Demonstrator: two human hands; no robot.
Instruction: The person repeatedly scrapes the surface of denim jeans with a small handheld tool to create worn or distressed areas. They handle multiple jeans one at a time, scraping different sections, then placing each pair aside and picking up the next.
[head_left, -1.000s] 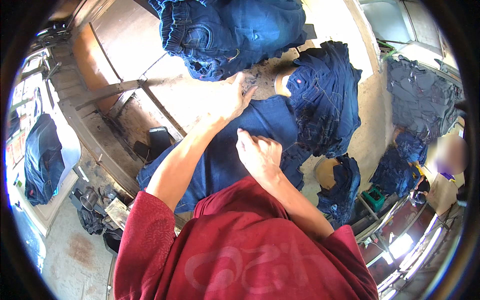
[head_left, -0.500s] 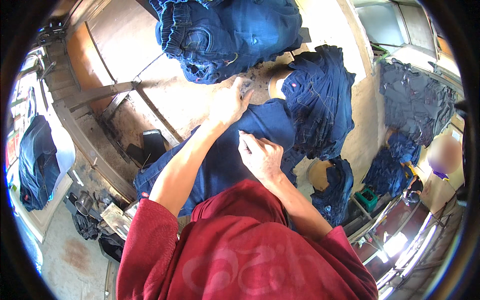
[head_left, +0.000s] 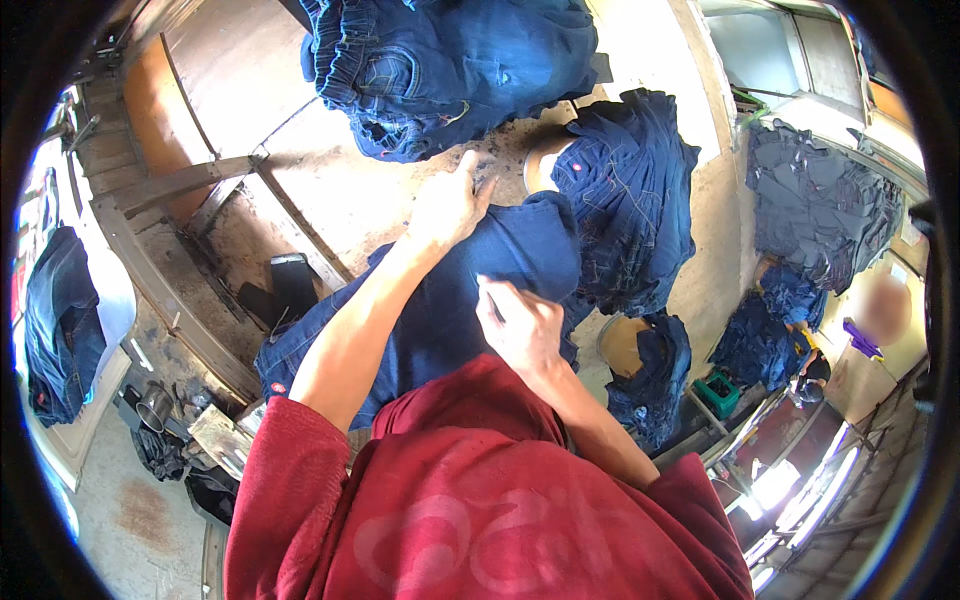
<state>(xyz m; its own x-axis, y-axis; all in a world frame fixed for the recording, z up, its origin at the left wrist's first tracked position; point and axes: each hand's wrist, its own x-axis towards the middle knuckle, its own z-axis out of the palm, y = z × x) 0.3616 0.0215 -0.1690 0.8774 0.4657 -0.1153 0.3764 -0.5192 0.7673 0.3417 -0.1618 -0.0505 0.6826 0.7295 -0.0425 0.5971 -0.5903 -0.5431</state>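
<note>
Dark blue denim trousers (head_left: 425,325) are spread in front of me, with a small red tag near their left end. My left hand (head_left: 452,208) reaches over the far edge of this denim, its thumb held apart from the forefinger; the other fingers are partly hidden. My right hand (head_left: 522,320) is closed in a pinch above the middle of the cloth. What its fingertips hold, if anything, is too small to make out. Just beyond my left hand lies a thick pile of blue jeans (head_left: 450,75) with gathered waistbands.
To the right, more jeans (head_left: 630,200) hang over a round support, with another denim piece (head_left: 655,385) below them. Grey garments (head_left: 820,205) and a green crate (head_left: 717,393) stand farther right, near another person. A wooden frame (head_left: 185,190) and draped jeans (head_left: 65,325) are at left.
The whole view has shifted slightly left. My right hand has turned a little and its fingers are more curled; my left hand stays at the far edge of the denim.
</note>
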